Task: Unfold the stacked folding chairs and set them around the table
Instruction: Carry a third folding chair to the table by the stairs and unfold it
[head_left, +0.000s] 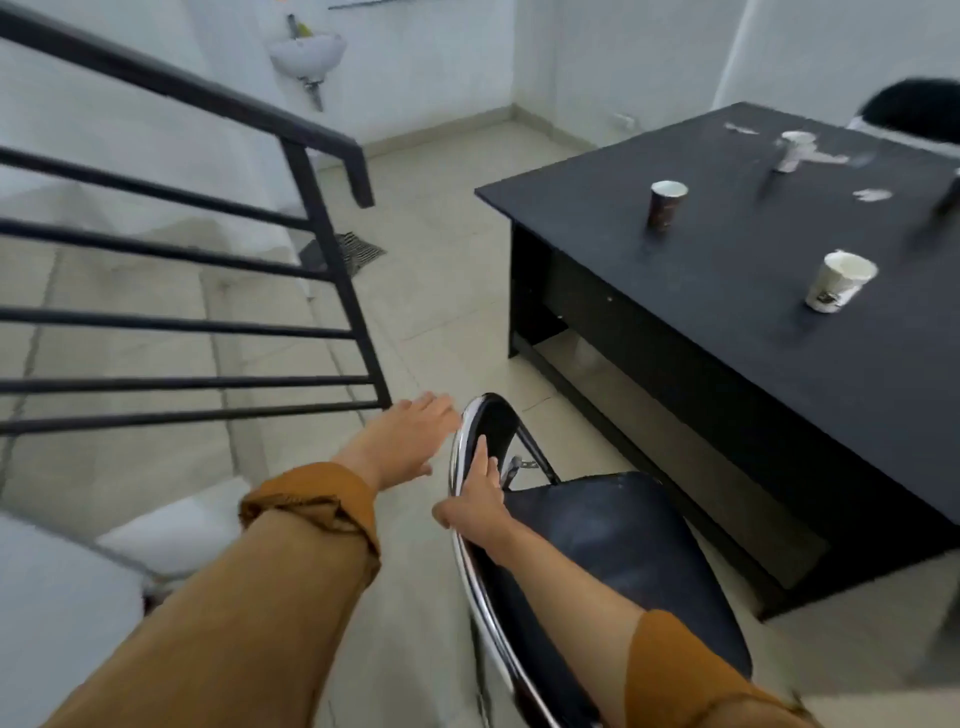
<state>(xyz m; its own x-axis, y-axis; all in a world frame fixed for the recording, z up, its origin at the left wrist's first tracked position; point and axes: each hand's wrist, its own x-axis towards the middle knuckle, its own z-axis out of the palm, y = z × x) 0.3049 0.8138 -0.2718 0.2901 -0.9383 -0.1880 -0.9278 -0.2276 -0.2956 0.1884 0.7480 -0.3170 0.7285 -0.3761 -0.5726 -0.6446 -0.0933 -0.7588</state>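
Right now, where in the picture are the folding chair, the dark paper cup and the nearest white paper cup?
folding chair (623, 551): head view, on the black seat.
dark paper cup (664, 210): head view, on its side wall.
nearest white paper cup (834, 291): head view, on its side wall.

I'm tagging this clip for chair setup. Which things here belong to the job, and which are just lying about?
Job: black folding chair with chrome frame, held by the right hand; open left hand beside it; black rectangular table; another black chair at its far side.
Lying about: brown paper cup, white paper cup, black metal stair railing, white wall basin.
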